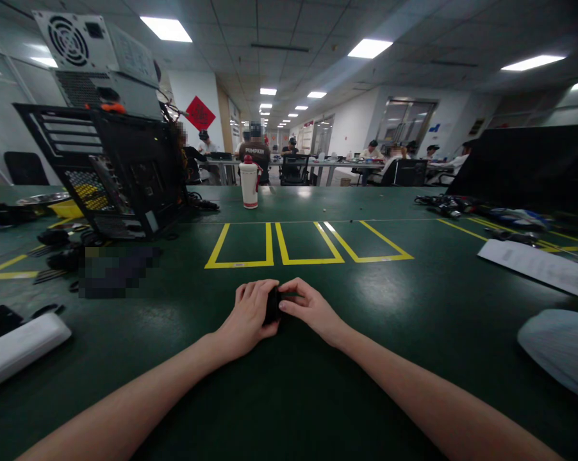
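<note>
A small black object (272,306) stands between my two hands, just above or on the green tabletop (313,384); its kind cannot be made out. My left hand (250,312) is wrapped round its left side, fingers over the top and thumb beneath. From the other side my right hand (313,309) meets it with bent fingers and thumb at its right face. Whether those right fingertips pinch a part of it is too small to see. Beyond the hands, yellow tape outlines (308,261) mark the table.
An open black computer case (125,173) carrying power supplies (97,51) stands at left. A white cup (249,184) with a red top is farther back. At right lie a paper sheet (539,266), a plastic bag (562,349) and cables (452,206). A white bar-shaped object (24,349) lies near left.
</note>
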`<state>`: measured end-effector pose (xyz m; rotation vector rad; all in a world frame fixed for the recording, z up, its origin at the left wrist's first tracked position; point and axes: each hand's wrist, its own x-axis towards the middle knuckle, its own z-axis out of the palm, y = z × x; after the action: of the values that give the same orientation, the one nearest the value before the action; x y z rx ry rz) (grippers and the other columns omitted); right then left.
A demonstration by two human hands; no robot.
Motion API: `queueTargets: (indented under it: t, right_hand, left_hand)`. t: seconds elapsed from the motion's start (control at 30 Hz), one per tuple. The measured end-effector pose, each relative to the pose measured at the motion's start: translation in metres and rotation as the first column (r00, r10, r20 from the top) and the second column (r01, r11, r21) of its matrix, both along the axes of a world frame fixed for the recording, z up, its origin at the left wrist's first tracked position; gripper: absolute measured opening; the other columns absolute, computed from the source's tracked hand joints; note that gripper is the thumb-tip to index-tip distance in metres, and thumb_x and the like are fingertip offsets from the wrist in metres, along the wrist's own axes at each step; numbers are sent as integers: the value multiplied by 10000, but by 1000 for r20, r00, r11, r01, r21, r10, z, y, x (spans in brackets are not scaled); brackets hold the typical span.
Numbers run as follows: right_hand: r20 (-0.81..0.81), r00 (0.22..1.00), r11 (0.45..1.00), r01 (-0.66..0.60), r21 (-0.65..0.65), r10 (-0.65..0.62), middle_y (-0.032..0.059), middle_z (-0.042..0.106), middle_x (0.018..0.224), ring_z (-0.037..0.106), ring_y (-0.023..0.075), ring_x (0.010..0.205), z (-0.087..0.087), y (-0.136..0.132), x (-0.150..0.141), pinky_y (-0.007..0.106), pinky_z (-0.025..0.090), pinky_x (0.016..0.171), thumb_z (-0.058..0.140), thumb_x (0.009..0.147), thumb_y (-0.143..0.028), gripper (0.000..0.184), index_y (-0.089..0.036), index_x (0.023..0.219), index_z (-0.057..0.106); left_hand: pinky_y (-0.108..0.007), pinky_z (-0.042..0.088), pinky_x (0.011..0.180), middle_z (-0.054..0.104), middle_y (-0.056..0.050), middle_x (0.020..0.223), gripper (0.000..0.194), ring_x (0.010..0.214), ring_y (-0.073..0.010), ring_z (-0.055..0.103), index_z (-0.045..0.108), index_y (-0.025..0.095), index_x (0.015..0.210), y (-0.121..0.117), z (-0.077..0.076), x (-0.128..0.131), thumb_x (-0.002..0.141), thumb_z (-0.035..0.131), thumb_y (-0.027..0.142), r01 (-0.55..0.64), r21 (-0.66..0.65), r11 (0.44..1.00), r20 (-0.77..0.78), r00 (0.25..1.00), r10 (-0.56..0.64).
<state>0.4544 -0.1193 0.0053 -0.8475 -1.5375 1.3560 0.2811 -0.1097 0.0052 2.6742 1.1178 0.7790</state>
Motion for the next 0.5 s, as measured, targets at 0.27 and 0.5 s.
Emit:
queueTargets:
  t: [0.27, 0.5]
  right_hand:
    - [9, 1000, 998, -2, -57, 2, 31, 533, 1005, 527, 170, 970, -3, 2, 2, 371, 403, 880, 611, 687, -248, 329, -203, 987, 483]
    - [-31, 998, 997, -63, -46, 62, 5, 486, 1020, 520, 164, 984, -2, 1, 4, 353, 421, 872, 673, 615, -169, 401, -223, 949, 459]
  left_hand:
    - [-433, 272, 910, 399, -79, 1153, 588, 1058, -241, 379, 244, 199, 1188, 1, -2, 1, 683, 544, 188, -4, 20, 1000, -13, 1000, 4]
    - [-439, 276, 909, 398, -76, 1150, 598, 1051, -245, 385, 242, 206, 1188, 0, 0, 0, 674, 546, 179, 3, 0, 1000, -7, 1000, -3]
